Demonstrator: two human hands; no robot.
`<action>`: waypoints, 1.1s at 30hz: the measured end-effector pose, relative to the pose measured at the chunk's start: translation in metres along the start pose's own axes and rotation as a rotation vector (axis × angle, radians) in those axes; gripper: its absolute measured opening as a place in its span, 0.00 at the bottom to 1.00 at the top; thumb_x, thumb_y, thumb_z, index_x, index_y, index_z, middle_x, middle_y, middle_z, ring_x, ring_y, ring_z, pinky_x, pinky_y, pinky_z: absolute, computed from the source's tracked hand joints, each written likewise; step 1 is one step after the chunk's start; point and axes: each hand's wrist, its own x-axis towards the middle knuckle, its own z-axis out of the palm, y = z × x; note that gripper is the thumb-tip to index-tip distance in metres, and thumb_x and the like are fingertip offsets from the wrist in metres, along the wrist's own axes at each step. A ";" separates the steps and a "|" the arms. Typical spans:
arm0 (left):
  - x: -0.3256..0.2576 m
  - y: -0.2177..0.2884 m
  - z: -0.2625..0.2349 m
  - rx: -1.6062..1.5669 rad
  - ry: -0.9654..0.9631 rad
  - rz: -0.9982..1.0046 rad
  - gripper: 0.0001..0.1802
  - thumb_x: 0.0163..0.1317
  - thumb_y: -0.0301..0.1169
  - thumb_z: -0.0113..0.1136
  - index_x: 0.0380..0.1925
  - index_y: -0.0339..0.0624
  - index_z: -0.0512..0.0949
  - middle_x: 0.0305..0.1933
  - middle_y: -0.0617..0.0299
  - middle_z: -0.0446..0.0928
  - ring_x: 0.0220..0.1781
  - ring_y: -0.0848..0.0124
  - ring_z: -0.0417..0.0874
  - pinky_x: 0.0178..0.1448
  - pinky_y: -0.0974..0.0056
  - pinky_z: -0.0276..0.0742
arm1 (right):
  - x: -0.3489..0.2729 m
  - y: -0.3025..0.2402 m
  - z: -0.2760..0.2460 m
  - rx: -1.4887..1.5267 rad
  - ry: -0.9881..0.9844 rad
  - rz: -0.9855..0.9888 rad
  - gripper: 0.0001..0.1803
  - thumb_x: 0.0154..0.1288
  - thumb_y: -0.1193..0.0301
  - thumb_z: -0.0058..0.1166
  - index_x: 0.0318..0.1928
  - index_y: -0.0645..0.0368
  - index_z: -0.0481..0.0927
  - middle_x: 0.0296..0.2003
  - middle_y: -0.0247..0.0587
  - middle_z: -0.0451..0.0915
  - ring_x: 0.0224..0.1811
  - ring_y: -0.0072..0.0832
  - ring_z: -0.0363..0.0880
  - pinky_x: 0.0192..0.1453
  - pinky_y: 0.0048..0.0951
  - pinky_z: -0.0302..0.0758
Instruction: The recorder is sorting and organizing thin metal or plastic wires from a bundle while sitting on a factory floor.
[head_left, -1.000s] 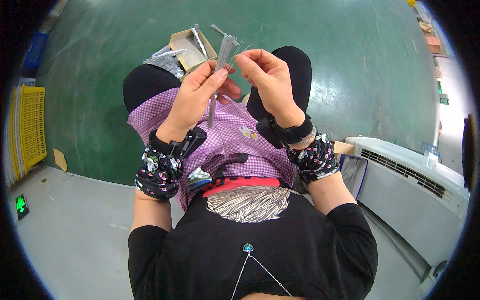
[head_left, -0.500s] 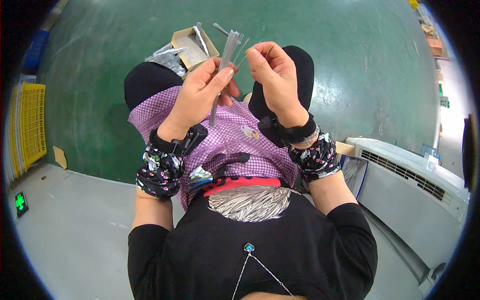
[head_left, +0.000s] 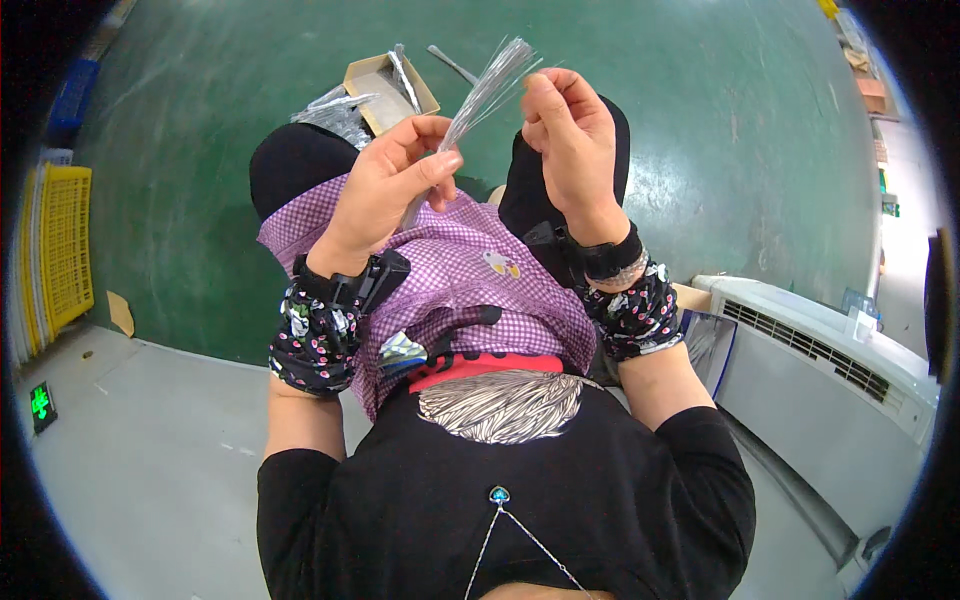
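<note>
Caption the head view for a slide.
Seated person's left hand grips a bundle of thin grey strips; right hand pinches its fanned tips.

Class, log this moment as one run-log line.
left hand: grips wire bundle | right hand: pinches bundle tips | behind: cardboard box on green floor

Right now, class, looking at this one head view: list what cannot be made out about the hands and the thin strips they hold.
- Lower end of the bundle of thin grey strips: hidden inside the left hand.
- Right hand fingertips: turned away, so their contact with the strips is unclear.
- Contents of the cardboard box: too small to identify.
- Strip count: tips blur together.
</note>
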 end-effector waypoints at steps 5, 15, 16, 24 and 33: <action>0.000 0.003 0.000 -0.003 0.054 -0.037 0.15 0.64 0.32 0.49 0.47 0.33 0.69 0.32 0.63 0.74 0.29 0.77 0.77 0.31 0.74 0.72 | 0.002 -0.003 0.003 0.054 0.058 -0.002 0.04 0.63 0.73 0.50 0.35 0.61 0.73 0.22 0.27 0.66 0.17 0.11 0.56 0.21 0.14 0.53; 0.000 0.006 0.002 -0.024 -0.043 -0.073 0.17 0.66 0.33 0.45 0.51 0.34 0.68 0.31 0.62 0.76 0.29 0.76 0.78 0.32 0.75 0.72 | 0.006 -0.001 -0.004 0.083 0.053 -0.062 0.08 0.62 0.69 0.52 0.35 0.61 0.73 0.23 0.27 0.70 0.20 0.10 0.60 0.21 0.12 0.55; 0.000 0.005 0.002 -0.023 -0.044 -0.073 0.17 0.66 0.33 0.45 0.51 0.34 0.68 0.31 0.62 0.76 0.29 0.76 0.78 0.32 0.75 0.72 | 0.006 -0.001 -0.005 0.087 0.055 -0.062 0.08 0.62 0.69 0.52 0.35 0.61 0.73 0.23 0.27 0.70 0.20 0.10 0.60 0.21 0.12 0.55; -0.002 0.007 0.003 -0.035 0.001 -0.074 0.22 0.63 0.31 0.49 0.55 0.33 0.63 0.37 0.56 0.77 0.34 0.72 0.79 0.36 0.72 0.74 | 0.006 0.000 -0.007 0.114 0.052 -0.056 0.08 0.61 0.69 0.53 0.36 0.60 0.73 0.23 0.26 0.69 0.20 0.10 0.60 0.21 0.11 0.55; 0.002 0.005 0.008 0.026 -0.002 -0.005 0.18 0.60 0.27 0.52 0.48 0.32 0.64 0.40 0.54 0.77 0.37 0.71 0.80 0.42 0.70 0.75 | -0.007 0.012 0.005 -0.234 -0.196 0.069 0.14 0.58 0.68 0.56 0.42 0.64 0.75 0.28 0.27 0.72 0.25 0.10 0.67 0.26 0.12 0.64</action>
